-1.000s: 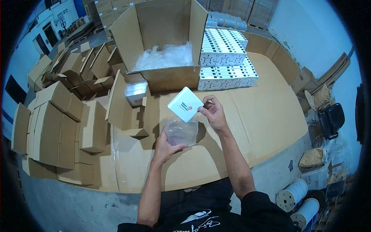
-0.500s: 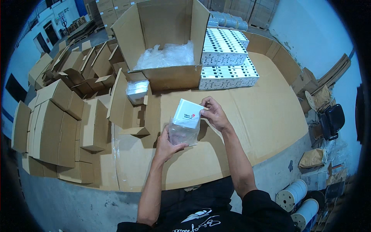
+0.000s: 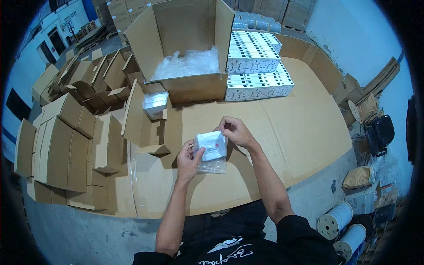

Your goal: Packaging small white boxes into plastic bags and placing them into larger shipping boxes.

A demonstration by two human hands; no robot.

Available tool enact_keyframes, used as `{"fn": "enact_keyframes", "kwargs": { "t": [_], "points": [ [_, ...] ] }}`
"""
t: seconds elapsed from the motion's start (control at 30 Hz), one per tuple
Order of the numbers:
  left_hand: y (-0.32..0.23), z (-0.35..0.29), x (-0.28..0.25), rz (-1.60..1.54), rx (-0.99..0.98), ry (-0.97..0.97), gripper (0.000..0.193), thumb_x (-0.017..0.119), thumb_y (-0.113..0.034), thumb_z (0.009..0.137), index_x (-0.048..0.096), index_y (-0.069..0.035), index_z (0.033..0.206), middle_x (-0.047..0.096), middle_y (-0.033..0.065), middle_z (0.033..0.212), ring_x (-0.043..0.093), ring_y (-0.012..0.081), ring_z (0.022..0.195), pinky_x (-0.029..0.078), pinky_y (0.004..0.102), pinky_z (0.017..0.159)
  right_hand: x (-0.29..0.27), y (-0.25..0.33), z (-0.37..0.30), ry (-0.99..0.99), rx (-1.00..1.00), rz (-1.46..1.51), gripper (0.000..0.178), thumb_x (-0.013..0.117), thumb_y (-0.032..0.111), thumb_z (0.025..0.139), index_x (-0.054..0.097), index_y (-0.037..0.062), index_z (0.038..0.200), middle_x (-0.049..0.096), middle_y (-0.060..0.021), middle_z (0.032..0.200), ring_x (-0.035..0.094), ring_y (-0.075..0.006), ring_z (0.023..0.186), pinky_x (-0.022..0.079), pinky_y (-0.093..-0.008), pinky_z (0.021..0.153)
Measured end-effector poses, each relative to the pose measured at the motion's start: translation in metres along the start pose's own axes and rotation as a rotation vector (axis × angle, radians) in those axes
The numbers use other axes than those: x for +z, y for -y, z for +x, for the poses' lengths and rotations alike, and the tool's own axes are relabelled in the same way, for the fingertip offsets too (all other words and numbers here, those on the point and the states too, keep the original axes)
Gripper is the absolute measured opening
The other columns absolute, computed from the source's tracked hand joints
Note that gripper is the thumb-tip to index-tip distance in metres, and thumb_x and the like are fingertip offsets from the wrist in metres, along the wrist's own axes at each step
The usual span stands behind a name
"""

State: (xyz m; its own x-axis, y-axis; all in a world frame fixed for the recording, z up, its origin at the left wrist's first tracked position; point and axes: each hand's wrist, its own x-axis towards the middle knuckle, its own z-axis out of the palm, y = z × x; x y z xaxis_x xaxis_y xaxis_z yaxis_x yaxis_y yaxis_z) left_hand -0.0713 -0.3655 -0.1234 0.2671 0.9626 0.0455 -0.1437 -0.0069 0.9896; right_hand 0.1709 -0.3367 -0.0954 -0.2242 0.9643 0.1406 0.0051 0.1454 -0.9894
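A small flat white box (image 3: 213,147) with a little red mark sits inside a clear plastic bag (image 3: 213,168) above the cardboard-covered table. My left hand (image 3: 189,161) grips the bagged box from its left side, thumb across the front. At the bag's upper right corner, my right hand (image 3: 236,132) pinches the plastic film. A bit farther left stands an open narrow carton (image 3: 152,143), which holds several plastic-wrapped white boxes (image 3: 155,105) at its far end.
Behind my hands is a large open carton (image 3: 194,91) with clear plastic bags (image 3: 190,64) in it. Beside it, white patterned boxes (image 3: 258,90) are stacked in rows. Brown cartons (image 3: 59,150) crowd the left side. White spools (image 3: 335,221) stand on the floor at lower right.
The white box has gone down into the plastic bag, which now covers it. My right hand has moved from the box's edge to the bag's top corner.
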Motion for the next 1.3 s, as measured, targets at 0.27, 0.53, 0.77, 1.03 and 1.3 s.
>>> {"fn": "enact_keyframes", "kwargs": {
  "t": [0.27,0.53,0.77,1.03,1.3],
  "points": [
    [-0.002,0.0,0.002,-0.089,0.011,-0.133,0.037,0.07,-0.009,0.096,0.054,0.004,0.128,0.072,0.0122,0.106,0.067,0.0121,0.096,0.054,0.0269,0.084,0.023,0.012,-0.03,-0.276,0.178,0.136,0.024,0.069,0.016,0.095,0.062,-0.0004,0.111,0.067,-0.0049,0.099,0.065,-0.011,0.085,0.053,-0.0257,0.075],
    [0.001,0.008,0.01,-0.145,0.01,-0.178,0.041,0.068,-0.01,0.098,0.054,0.006,0.132,0.07,0.0121,0.114,0.066,0.013,0.102,0.052,0.0268,0.089,0.045,0.012,-0.042,-0.325,0.215,0.214,0.021,0.068,0.014,0.098,0.059,0.0015,0.112,0.068,-0.0018,0.087,0.063,-0.0072,0.082,0.05,-0.0221,0.065],
    [-0.023,0.005,0.017,0.106,0.001,-0.307,0.038,0.059,-0.02,0.104,0.06,0.001,0.136,0.07,0.0097,0.118,0.062,0.0107,0.106,0.05,0.0268,0.093,0.073,0.002,-0.041,-0.531,0.137,0.61,0.013,0.065,0.01,0.1,0.059,0.0051,0.111,0.064,0.0006,0.09,0.057,-0.0059,0.081,0.047,-0.0239,0.066],
    [-0.041,0.006,0.023,0.038,0.098,-0.343,0.035,0.057,-0.019,0.105,0.063,0.0,0.133,0.07,0.0102,0.122,0.061,0.0123,0.111,0.047,0.0282,0.1,0.073,0.005,-0.036,-0.48,-0.093,0.631,0.011,0.063,0.007,0.099,0.06,0.0071,0.109,0.068,-0.0113,0.114,0.062,-0.0175,0.106,0.049,-0.0342,0.093],
    [-0.03,0.015,0.024,-0.453,0.18,-0.271,0.033,0.061,-0.02,0.103,0.066,0.005,0.126,0.068,0.0103,0.124,0.06,0.0155,0.117,0.044,0.0322,0.107,0.076,0.02,-0.035,-0.432,-0.152,0.729,0.016,0.064,0.005,0.098,0.059,0.0034,0.113,0.064,-0.0191,0.132,0.061,-0.02,0.117,0.046,-0.0347,0.104]
  ]
}}
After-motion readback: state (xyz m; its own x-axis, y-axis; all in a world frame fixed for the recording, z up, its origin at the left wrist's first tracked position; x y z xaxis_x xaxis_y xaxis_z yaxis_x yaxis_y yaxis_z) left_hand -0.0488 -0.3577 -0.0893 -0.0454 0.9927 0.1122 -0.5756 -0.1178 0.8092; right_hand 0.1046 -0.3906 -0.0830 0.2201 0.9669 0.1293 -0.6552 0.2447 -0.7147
